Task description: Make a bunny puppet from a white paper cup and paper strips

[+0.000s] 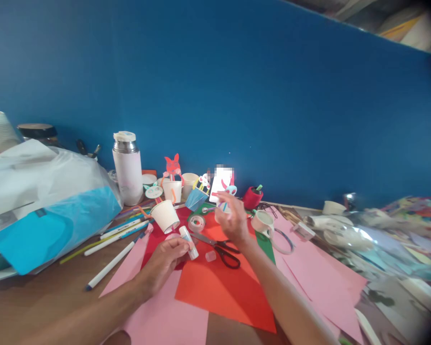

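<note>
My left hand (168, 256) is closed around a white glue stick (189, 243), held tilted above the sheets. My right hand (233, 218) is raised, its fingers stretched out and apart, in front of a small striped cup (224, 207) with a paper figure (230, 190). Whether the fingers touch that cup, I cannot tell. Below the hands lie black-handled scissors (222, 249) and a small clear cap (210, 256) on an orange-red sheet (222, 292). A tape roll (196, 223) is beside a tilted white paper cup (165, 215) with a cat-faced figure (154, 192).
A white flask (127, 167) stands at the back left near a plastic bag (68, 191). Several markers (115, 261) lie to the left. Behind are a red cat figure (173, 165), a blue cup (196, 199) and a bright phone (221, 182). A mug (263, 223) and pink sheets (309, 273) are right.
</note>
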Tool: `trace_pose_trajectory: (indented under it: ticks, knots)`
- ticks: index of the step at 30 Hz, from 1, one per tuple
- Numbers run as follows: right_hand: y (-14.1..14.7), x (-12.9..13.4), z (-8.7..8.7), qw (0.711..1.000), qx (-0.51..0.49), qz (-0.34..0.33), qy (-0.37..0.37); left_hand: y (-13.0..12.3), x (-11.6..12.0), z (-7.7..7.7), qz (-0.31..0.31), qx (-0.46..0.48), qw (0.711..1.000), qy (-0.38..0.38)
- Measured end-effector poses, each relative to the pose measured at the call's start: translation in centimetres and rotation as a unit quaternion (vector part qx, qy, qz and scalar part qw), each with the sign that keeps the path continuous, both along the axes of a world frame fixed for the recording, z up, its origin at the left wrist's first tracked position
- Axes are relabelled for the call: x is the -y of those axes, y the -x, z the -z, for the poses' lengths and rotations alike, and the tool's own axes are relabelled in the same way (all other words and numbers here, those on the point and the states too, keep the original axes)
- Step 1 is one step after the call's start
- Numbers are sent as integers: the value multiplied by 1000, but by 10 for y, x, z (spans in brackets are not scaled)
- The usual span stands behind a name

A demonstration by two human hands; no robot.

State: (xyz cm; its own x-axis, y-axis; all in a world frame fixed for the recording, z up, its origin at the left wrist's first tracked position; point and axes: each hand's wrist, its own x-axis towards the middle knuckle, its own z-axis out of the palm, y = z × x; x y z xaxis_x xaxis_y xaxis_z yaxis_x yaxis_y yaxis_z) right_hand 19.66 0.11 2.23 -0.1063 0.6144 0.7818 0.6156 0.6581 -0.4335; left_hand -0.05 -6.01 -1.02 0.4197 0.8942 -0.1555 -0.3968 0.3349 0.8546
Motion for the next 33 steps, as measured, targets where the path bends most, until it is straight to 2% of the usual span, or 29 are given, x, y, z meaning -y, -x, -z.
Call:
trace_pose_trajectory:
  ticks: [2, 4, 8, 12, 20, 26, 33]
  knots:
    - [20, 7, -1, 995, 85, -35, 40, 0, 0, 0, -3, 6, 1000, -3]
    - [33, 10, 1, 989, 119, -41, 73, 0, 0, -1, -6, 8, 1000, -1]
    - [35, 9, 6, 988, 102, -32, 113, -1, 1, -4, -6, 9, 1000, 6]
    - [32, 7, 7, 985, 67, -62, 145, 0, 2, -4, -6, 12, 1000, 1]
    - [35, 3, 3, 982, 34, -107, 153, -1, 0, -1, -10, 20, 1000, 9]
    - [38, 8, -4, 973, 34, -170, 150, -1, 0, -1, -8, 1, 1000, -3]
    - [34, 15, 1, 981, -38, -136, 133, -1, -1, -1, -22, 43, 999, -12]
